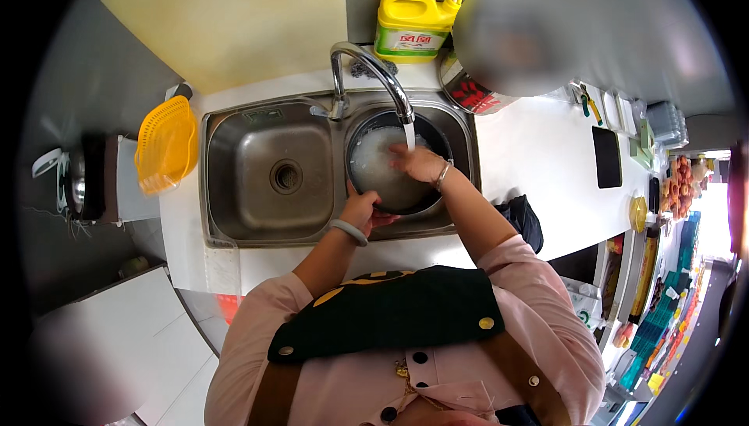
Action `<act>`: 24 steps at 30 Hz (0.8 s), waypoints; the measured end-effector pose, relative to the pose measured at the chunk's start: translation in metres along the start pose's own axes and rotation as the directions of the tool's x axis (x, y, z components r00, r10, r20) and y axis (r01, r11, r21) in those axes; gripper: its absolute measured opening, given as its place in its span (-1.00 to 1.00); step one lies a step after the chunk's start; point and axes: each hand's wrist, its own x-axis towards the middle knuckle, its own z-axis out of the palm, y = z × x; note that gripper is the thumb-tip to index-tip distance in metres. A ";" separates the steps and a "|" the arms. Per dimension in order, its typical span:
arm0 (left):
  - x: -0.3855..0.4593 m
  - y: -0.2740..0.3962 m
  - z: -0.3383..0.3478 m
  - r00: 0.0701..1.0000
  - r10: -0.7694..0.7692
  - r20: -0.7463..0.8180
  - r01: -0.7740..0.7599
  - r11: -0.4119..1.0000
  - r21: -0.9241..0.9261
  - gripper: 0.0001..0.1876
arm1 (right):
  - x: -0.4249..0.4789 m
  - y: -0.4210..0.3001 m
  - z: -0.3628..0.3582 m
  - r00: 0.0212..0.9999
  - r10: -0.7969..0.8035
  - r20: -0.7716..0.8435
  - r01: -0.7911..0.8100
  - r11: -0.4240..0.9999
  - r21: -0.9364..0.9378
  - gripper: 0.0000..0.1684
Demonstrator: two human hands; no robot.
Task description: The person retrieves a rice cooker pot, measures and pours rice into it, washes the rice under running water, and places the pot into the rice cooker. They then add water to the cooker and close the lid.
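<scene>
A dark round pot (442,133) stands in the right basin of a steel double sink, holding cloudy whitish water. From the chrome faucet (374,66) above, a stream (409,135) runs into it. My left hand (364,210) grips the pot's near rim at the lower left, thumb at the edge and fingers beneath. My right hand (416,162) is over the cloudy water beside the stream, fingers spread and their tips at the surface; whether anything lies under them cannot be told. The left basin (251,192) shows its drain strainer (287,176).
Behind the sink stand a yellow soap jug (412,22), a steel scouring pad (374,69) and a large tin (477,95). A yellow plastic basket (167,145) is at the left. On the right counter lie a black phone-like slab (607,157), pliers (591,105) and a black bag (522,221).
</scene>
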 end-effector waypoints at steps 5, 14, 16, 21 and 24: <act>-0.002 0.001 0.000 0.998 0.020 -0.052 -0.019 1.000 0.016 -0.41 | 0.001 -0.011 -0.018 0.972 0.234 0.009 -0.164 0.655 0.738 -0.52; -0.014 0.003 -0.011 1.000 0.019 0.025 -0.018 0.999 -0.048 -0.42 | -0.018 -0.030 -0.024 0.782 0.266 -0.563 0.200 0.749 0.632 -0.68; -0.030 0.010 -0.003 0.997 0.077 -0.012 -0.077 0.997 0.033 -0.39 | -0.037 -0.001 -0.025 0.684 0.081 -0.725 0.143 0.960 0.242 -0.55; -0.055 0.024 -0.003 0.991 0.106 -0.082 -0.085 0.970 0.226 -0.36 | -0.072 0.004 0.003 0.870 0.457 0.187 -0.408 0.451 0.794 -0.41; -0.067 0.028 -0.025 0.962 0.264 -0.071 -0.212 0.885 0.414 -0.24 | -0.074 -0.001 0.036 0.874 0.419 0.246 -0.383 0.282 0.879 -0.54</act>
